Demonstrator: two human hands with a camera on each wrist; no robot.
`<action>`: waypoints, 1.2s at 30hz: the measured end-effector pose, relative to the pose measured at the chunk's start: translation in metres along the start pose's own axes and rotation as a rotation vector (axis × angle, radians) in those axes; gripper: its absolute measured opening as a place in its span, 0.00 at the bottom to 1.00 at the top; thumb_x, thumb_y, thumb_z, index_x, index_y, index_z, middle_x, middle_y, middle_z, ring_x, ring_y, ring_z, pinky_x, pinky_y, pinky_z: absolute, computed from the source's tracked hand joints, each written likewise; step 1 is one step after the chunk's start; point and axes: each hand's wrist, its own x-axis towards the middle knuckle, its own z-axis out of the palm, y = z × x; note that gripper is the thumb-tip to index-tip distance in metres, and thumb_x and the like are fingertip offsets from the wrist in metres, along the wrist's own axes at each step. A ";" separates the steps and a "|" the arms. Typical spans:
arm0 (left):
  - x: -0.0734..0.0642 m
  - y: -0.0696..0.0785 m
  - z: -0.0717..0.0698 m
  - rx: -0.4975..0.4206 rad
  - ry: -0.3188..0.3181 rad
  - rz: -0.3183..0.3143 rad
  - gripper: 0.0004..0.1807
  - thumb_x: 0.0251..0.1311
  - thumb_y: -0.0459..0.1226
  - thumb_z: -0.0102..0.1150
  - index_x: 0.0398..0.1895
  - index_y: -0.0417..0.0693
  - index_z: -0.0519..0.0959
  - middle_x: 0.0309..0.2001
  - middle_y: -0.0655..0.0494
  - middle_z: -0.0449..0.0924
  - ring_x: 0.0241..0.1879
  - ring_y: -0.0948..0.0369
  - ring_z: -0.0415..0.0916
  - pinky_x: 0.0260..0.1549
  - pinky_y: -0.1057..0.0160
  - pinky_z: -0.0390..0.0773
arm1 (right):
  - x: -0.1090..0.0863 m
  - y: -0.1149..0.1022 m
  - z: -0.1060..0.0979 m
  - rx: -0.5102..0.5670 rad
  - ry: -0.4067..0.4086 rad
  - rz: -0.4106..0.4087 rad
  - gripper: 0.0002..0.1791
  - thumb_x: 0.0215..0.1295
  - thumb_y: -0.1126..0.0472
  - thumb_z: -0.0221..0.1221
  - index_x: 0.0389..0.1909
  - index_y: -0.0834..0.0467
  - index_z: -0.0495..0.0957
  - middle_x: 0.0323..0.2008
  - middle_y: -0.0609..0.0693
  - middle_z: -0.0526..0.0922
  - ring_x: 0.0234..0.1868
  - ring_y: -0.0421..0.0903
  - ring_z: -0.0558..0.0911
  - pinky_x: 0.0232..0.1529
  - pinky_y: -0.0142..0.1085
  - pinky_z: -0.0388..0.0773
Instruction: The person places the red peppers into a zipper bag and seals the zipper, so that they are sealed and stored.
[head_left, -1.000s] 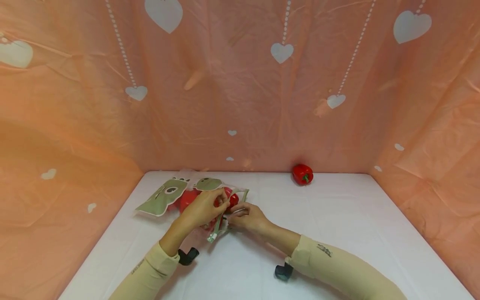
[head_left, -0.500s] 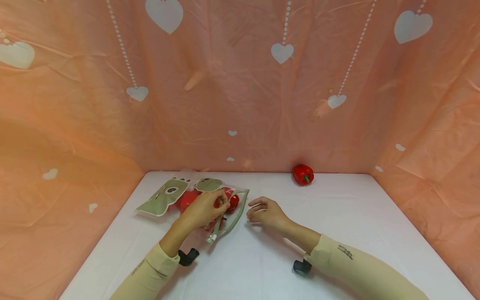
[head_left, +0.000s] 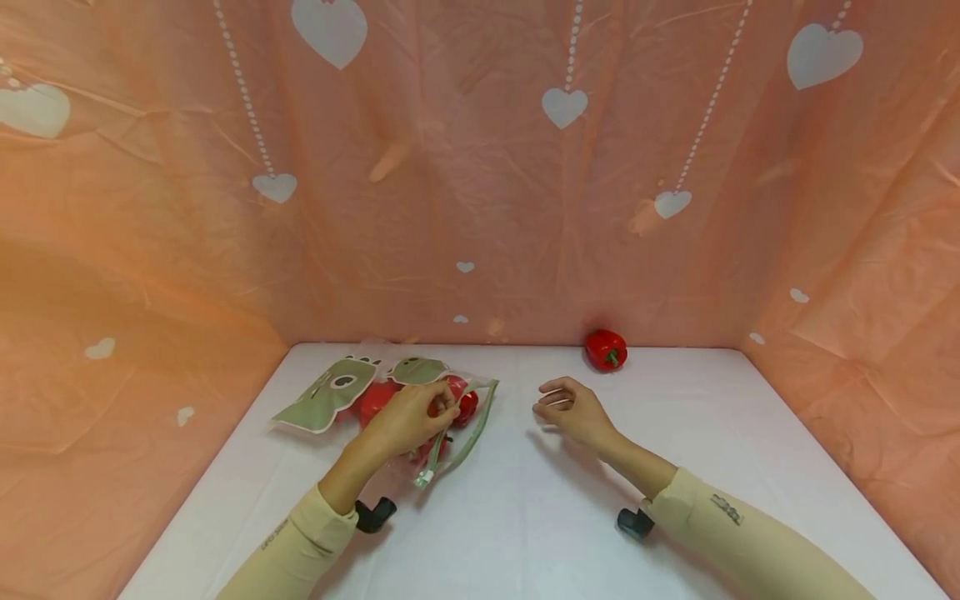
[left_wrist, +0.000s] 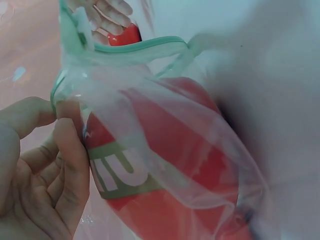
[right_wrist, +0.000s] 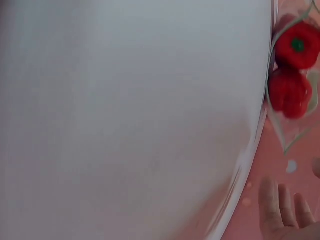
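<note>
A clear zip bag (head_left: 330, 398) with green cartoon prints and a green zip edge (left_wrist: 142, 46) lies at the left of the table. Red bell peppers (right_wrist: 299, 47) show through its plastic. At the bag's mouth, my left hand (head_left: 408, 417) pinches the rim between thumb and forefinger, and the mouth gapes. My right hand (head_left: 576, 410) hovers over the table to the right of the bag, fingers loosely bent, holding nothing. Beyond it, a single red bell pepper (head_left: 606, 349) lies on its side near the table's back edge, green stem toward me.
A white-covered table (head_left: 465, 542) carries everything. Pinkish-orange sheeting (head_left: 480, 208) with white hearts encloses the back and both sides. A dark wrist-worn camera (head_left: 636, 523) sticks out below the right cuff, and another (head_left: 375, 515) below the left.
My right hand has left the bag's mouth and moved to the right, toward the lone pepper. The left hand has stayed on the rim; the bag's free edge now hangs wider apart.
</note>
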 end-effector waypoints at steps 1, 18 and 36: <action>0.000 0.000 0.000 -0.002 -0.001 0.001 0.06 0.70 0.37 0.70 0.37 0.52 0.80 0.28 0.64 0.79 0.27 0.64 0.72 0.31 0.63 0.75 | 0.001 0.002 -0.003 -0.006 0.010 0.001 0.23 0.69 0.66 0.71 0.59 0.72 0.77 0.47 0.65 0.88 0.46 0.58 0.89 0.45 0.35 0.86; 0.000 -0.005 -0.002 0.012 -0.006 -0.006 0.07 0.71 0.37 0.69 0.36 0.50 0.80 0.27 0.63 0.79 0.26 0.65 0.73 0.31 0.63 0.75 | 0.019 0.023 -0.052 -0.139 0.168 -0.026 0.25 0.72 0.63 0.70 0.63 0.69 0.75 0.54 0.66 0.86 0.55 0.63 0.86 0.58 0.41 0.84; -0.002 -0.003 0.000 -0.054 -0.051 -0.080 0.07 0.71 0.38 0.70 0.37 0.51 0.80 0.29 0.61 0.80 0.28 0.62 0.75 0.30 0.65 0.78 | 0.041 0.039 -0.085 -0.258 0.342 -0.078 0.26 0.71 0.63 0.69 0.62 0.74 0.73 0.59 0.74 0.78 0.64 0.69 0.75 0.66 0.60 0.71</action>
